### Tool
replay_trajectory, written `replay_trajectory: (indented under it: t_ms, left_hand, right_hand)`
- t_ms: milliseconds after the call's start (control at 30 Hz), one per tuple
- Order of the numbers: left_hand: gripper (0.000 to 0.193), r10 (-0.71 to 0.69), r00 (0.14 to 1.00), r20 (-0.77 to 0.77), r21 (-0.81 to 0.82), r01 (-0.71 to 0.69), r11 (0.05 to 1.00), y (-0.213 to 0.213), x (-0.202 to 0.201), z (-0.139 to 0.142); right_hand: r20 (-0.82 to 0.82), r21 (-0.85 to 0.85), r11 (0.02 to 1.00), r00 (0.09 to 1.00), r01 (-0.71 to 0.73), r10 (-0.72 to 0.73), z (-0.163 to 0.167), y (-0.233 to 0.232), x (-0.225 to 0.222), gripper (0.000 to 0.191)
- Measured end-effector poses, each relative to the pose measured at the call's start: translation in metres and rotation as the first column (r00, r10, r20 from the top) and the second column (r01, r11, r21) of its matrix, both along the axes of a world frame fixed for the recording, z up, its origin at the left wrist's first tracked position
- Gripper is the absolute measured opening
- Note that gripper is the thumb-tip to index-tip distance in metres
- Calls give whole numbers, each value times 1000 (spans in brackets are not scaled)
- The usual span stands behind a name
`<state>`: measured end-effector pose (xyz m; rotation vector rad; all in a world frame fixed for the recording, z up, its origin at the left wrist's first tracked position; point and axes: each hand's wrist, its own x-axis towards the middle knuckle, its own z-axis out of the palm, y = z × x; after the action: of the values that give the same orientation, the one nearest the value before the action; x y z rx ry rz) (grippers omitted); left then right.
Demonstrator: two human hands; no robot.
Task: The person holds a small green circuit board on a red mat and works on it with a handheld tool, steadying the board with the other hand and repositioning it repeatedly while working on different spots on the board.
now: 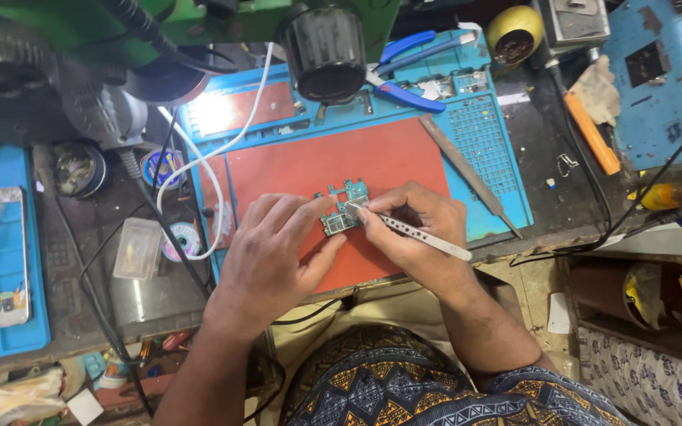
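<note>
From the head camera, a cluttered dark desk (562, 197) carries a blue work mat (483, 142) with a red pad (333, 166). On the pad lies a small green circuit board (343, 207); the left hand (274, 252) pinches its edge, and the right hand (412, 229) is clamped on metal tweezers (424, 237) touching it. Blue-handled pliers (404, 91) lie behind, an orange-handled tool (592, 138) to the right.

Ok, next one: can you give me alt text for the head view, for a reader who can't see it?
A person's left hand steadies a small green circuit board on a red and blue work mat while the right hand holds metal tweezers with the tip at the board. Blue pliers and a microscope lens sit above.
</note>
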<state>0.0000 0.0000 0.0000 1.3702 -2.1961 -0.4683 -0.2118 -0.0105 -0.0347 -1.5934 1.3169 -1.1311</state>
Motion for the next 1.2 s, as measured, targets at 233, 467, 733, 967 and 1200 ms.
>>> replay_trajectory:
  t_ms: [233,467,733,967,1200]
  left_hand:
    - [70,-3,999,52,-117,9,993,-5,-6,10]
    - [67,51,998,28,-63,-49,997,1,-2,11]
    - [74,26,1000,6,-47,-25,999,3,10,10]
    - [72,7,999,32,-68,-4,998,5,14,9]
    - [72,11,1000,12,-22,-11,1000,10,13,9]
  right_hand:
    - [123,66,998,992,-22,13,1,-3,-8,18]
    - [141,38,997,988,-63,57,10,-5,-7,20]
    - [-13,-104,991,997,-82,81,12,-1,1,13]
    - [-57,-105,991,995,-82,76,12,3,8,14]
    - [-63,-83,993,995,-82,77,15,8,8,18]
